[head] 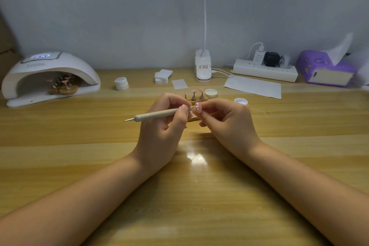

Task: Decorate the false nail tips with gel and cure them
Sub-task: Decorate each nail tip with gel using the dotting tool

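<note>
My left hand [165, 124] grips a beige dotting pen [157, 115], whose working end touches a pink false nail tip [197, 107] with white gel on it. My right hand [229, 120] pinches that tip on its small stand. Behind my hands, a wooden holder [196, 100] carries three more pink tips on metal stands. An open white gel jar [241, 101] sits to the right, its lid [211, 93] nearby. The white curing lamp [50, 78] at the far left has another holder of tips [63, 86] inside it.
A closed white jar [121, 84], a stack of wipes [162, 76] and a small white card [179, 84] lie at the back. A clip lamp [203, 66], power strip [264, 70], paper sheet [253, 87] and purple tissue pack [325, 68] stand at the back right.
</note>
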The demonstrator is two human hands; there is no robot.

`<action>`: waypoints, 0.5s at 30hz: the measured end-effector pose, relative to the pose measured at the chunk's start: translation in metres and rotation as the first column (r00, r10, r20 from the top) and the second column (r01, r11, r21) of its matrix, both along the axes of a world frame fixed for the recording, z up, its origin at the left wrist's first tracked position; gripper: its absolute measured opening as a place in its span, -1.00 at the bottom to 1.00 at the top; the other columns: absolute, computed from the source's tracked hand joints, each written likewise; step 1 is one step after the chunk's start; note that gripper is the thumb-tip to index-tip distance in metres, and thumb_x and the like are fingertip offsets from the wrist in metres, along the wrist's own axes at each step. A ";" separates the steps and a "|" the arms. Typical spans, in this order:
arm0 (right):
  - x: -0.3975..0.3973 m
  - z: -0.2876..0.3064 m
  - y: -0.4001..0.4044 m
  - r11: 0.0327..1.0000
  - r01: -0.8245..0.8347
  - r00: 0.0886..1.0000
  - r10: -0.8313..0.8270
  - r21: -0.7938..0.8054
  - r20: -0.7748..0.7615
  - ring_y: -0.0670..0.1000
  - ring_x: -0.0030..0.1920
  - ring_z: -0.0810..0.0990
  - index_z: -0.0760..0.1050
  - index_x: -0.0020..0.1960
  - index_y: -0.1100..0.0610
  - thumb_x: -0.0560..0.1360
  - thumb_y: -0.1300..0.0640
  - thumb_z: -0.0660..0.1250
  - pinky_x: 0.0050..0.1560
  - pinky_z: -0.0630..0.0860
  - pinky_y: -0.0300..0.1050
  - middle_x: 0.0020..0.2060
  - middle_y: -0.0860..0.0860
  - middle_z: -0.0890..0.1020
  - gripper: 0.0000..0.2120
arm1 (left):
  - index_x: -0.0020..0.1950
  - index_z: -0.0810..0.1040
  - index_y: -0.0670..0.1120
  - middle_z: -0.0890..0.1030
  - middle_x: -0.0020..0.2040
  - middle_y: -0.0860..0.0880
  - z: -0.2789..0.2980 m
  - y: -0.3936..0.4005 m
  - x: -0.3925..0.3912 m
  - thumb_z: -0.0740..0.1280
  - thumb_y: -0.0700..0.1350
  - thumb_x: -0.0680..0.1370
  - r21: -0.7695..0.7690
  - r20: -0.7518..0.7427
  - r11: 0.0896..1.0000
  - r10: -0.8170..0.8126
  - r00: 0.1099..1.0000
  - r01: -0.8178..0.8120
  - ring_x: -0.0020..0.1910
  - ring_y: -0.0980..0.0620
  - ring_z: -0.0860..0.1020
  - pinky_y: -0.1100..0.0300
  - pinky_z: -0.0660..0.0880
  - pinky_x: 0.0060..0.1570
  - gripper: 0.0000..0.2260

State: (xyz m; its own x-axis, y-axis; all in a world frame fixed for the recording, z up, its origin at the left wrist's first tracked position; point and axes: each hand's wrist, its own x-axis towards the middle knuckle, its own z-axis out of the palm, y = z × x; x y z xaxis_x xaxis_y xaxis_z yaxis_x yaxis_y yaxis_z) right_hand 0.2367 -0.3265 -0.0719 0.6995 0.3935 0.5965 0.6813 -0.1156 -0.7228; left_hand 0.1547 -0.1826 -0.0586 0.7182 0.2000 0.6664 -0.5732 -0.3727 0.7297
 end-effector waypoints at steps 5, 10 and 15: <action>-0.002 0.003 0.000 0.999 0.032 0.999 -0.032 -0.025 -0.005 -0.05 -0.22 0.67 0.64 0.01 0.13 0.49 0.14 0.43 -0.18 0.63 0.04 -0.20 -0.04 0.69 -0.88 | 0.04 0.48 -0.05 0.59 -0.16 -0.01 -0.001 0.002 0.004 0.25 -0.08 0.59 -0.040 -0.013 0.996 0.083 0.996 -0.084 -0.25 0.05 0.59 0.16 0.56 -0.26 -0.92; -0.003 0.005 0.000 0.997 0.061 0.998 -0.062 -0.042 -0.021 -0.11 -0.22 0.66 0.64 -0.02 0.12 0.48 0.12 0.44 -0.14 0.63 0.00 -0.22 -0.08 0.69 -0.89 | 0.06 0.48 0.05 0.61 -0.16 0.03 -0.002 0.005 0.008 0.24 -0.03 0.59 -0.030 -0.053 0.994 0.104 0.993 -0.106 -0.29 0.08 0.61 0.20 0.57 -0.24 -0.92; -0.002 0.005 0.000 0.996 0.068 0.996 -0.071 -0.052 -0.059 -0.11 -0.22 0.67 0.65 -0.07 0.06 0.47 0.08 0.45 -0.12 0.63 0.04 -0.24 -0.10 0.69 -0.93 | 0.06 0.53 0.07 0.64 -0.03 -0.06 -0.004 0.009 0.013 0.25 -0.09 0.60 -0.021 -0.131 0.996 0.078 0.988 -0.082 -0.16 0.04 0.66 0.07 0.61 -0.08 -0.90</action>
State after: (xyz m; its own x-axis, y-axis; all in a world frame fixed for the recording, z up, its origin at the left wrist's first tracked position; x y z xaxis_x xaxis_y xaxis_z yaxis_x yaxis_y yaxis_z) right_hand 0.2349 -0.3266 -0.0665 0.7608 0.3706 0.5327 0.6252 -0.1984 -0.7548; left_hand 0.1677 -0.1732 -0.0631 0.7795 0.2768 0.5620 -0.4419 -0.3929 0.8064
